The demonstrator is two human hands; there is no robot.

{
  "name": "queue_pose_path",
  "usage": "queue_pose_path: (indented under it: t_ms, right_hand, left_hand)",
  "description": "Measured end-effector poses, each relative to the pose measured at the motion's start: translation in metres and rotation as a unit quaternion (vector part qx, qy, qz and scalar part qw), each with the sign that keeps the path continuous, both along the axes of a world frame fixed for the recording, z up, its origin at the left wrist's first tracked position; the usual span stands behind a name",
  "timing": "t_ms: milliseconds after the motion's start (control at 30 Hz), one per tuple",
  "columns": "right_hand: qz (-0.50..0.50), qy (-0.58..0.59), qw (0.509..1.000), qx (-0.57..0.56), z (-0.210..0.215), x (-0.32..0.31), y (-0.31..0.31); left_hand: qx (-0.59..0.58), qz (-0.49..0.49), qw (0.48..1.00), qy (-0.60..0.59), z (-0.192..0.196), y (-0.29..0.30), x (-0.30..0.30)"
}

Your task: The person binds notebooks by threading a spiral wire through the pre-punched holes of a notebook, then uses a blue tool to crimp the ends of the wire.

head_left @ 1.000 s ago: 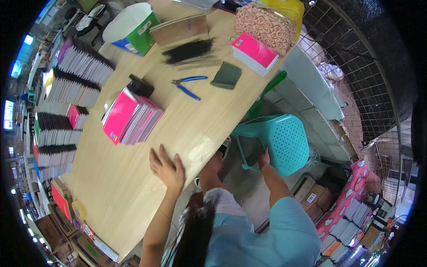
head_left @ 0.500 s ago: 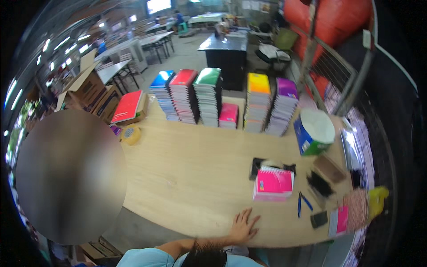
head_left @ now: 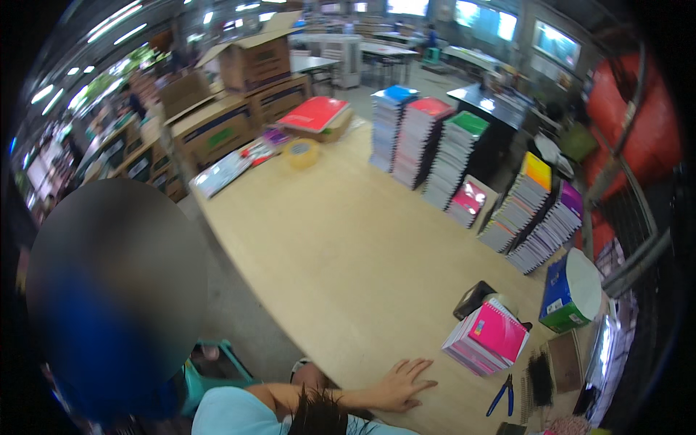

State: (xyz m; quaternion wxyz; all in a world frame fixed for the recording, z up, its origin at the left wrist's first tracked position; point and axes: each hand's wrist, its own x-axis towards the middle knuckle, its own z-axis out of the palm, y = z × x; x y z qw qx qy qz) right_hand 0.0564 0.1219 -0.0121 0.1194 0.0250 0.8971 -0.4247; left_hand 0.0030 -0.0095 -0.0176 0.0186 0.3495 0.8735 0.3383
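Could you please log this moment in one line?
left hand: open on table; right hand: not visible; nearby: pink notebook stack, blue pliers

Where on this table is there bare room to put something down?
The middle of the table is bare, between the tape roll, the tall notebook stacks and the left hand. The right end is crowded: pink notebooks, pliers and a blue-green container sit close.

Spiral-bound notebooks, pink cover uppermost, lie stacked on the counter — blue-handled pliers rest near them, handles spread.
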Motion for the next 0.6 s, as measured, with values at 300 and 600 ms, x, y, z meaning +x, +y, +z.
queue_pose_path:
  t_ms: [300, 600]
  right_hand:
    - [0.202, 0.048, 0.977, -0.057, 0.021, 0.078, -0.004]
    - [0.339, 0.038, 0.94, -0.03, 0.047, 0.127, -0.004]
  left_hand:
    - [0.008, 0.033, 0.997, 0.073, -0.007, -0.014, 0.018]
    - [0.069, 0.024, 0.994, 0.086, -0.011, -0.014, 0.018]
